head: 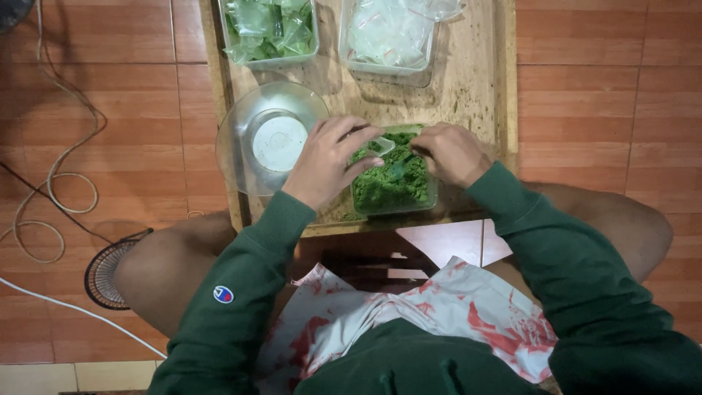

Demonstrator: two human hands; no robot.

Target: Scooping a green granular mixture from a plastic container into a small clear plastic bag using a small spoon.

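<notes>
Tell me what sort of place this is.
Probably a home floor used as a small packing spot. A person sits on red floor tiles at a low wooden board, with a tub of green powder, tubs of small plastic bags and loose cables nearby.

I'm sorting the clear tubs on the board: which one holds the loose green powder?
The tub nearest the person, under the left hand and right hand. The two far tubs hold small plastic bags instead.
</notes>
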